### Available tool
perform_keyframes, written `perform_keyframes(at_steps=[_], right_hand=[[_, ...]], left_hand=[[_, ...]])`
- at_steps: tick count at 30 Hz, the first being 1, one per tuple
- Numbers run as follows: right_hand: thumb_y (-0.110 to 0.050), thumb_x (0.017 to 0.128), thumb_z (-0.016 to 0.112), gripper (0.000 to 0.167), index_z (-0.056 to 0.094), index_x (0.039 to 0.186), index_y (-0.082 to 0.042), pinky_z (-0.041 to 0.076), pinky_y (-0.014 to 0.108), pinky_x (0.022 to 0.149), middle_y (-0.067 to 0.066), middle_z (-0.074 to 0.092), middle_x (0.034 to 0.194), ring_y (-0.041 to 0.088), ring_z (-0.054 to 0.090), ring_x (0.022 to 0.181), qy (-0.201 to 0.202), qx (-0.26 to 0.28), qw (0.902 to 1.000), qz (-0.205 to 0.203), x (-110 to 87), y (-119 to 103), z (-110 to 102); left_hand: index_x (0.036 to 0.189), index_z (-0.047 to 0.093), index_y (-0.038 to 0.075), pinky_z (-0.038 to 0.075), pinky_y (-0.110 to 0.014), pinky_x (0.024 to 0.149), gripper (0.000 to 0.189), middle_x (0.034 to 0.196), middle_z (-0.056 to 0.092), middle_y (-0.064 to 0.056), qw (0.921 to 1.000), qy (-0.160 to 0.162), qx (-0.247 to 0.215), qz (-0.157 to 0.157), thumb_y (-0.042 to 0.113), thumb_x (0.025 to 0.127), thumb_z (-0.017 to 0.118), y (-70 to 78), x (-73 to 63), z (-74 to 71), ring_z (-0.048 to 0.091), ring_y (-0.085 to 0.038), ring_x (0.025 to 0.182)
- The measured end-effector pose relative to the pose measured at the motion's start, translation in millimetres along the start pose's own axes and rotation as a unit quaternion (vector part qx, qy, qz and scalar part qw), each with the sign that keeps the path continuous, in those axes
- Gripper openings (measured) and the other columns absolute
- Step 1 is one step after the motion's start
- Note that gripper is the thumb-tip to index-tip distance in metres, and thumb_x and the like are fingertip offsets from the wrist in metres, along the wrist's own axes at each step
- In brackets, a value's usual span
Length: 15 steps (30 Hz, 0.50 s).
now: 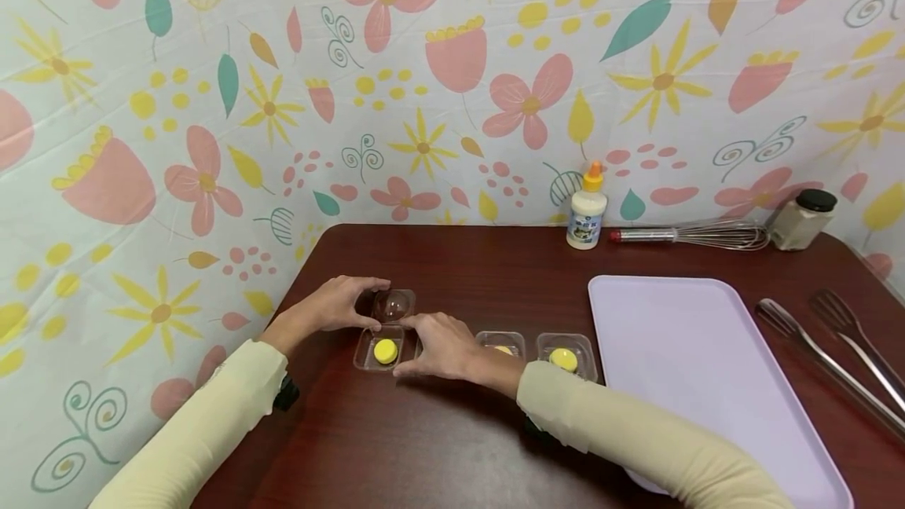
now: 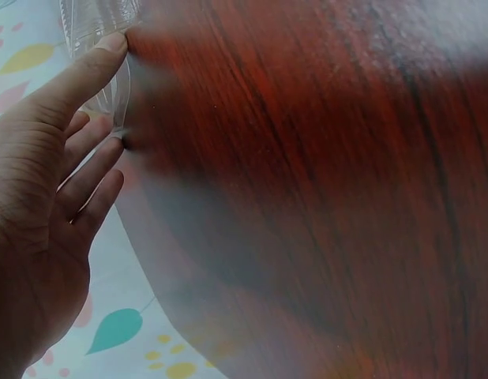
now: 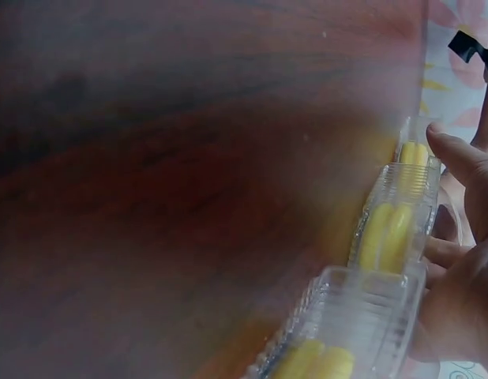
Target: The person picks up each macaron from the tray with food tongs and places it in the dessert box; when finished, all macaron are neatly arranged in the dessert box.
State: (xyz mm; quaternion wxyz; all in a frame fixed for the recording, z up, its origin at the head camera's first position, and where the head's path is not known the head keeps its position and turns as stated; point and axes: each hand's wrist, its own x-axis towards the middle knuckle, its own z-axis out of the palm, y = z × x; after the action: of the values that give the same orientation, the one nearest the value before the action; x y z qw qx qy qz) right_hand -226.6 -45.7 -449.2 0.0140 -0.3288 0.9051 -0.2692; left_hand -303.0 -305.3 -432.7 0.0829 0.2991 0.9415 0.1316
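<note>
A small clear plastic box [image 1: 363,357] with a hinged lid [image 1: 394,305] lies opened on the table, a round yellow piece [image 1: 385,350] in its base. My left hand [image 1: 339,305] holds it from the left; in the left wrist view its thumb [image 2: 102,55] and fingertips meet the clear plastic edge. From the right, my right hand [image 1: 445,346] spans the base between thumb and forefinger, hiding its right side. Two more clear boxes [image 1: 519,344] [image 1: 588,358] with yellow pieces stand right of it, partly behind my right forearm. In the right wrist view the yellow pieces [image 3: 386,237] look paired.
A lilac tray [image 1: 679,352] lies on the right, partly under my right sleeve. Metal tongs [image 1: 820,352] and a dark slotted utensil [image 1: 848,328] lie beyond it. Along the back stand a glue bottle [image 1: 586,214], a whisk [image 1: 693,235] and a black-lidded jar [image 1: 804,220], before a flowered cloth.
</note>
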Motion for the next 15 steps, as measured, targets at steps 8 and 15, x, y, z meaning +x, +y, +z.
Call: perform_keyframes(at_steps=[8, 15], right_hand=[[-0.054, 0.076, 0.094, 0.079, 0.071, 0.140, -0.012, 0.061, 0.042, 0.086, 0.003, 0.074, 0.130, 0.021, 0.072, 0.111, 0.006, -0.012, 0.9999, 0.009, 0.6, -2.9, 3.1], [-0.054, 0.077, 0.094, 0.077, 0.071, 0.139, -0.014, 0.060, 0.041, 0.086, 0.001, 0.074, 0.129, 0.020, 0.071, 0.110, 0.008, -0.012, 0.9998, 0.012, 1.5, -3.3, 3.8]], left_hand=[[0.153, 0.056, 0.008, 0.050, -0.052, 0.109, 0.081, 0.146, 0.065, -0.009, 1.0000, 0.002, 0.006, -0.006, 0.039, 0.087, 0.090, 1.7, -0.8, 0.0, 0.061, -0.029, 0.132], [0.152, 0.057, 0.008, 0.052, -0.052, 0.107, 0.079, 0.143, 0.066, -0.009, 0.9999, 0.010, 0.007, -0.002, 0.038, 0.087, 0.090, 2.8, -2.9, -0.7, 0.063, -0.029, 0.129]])
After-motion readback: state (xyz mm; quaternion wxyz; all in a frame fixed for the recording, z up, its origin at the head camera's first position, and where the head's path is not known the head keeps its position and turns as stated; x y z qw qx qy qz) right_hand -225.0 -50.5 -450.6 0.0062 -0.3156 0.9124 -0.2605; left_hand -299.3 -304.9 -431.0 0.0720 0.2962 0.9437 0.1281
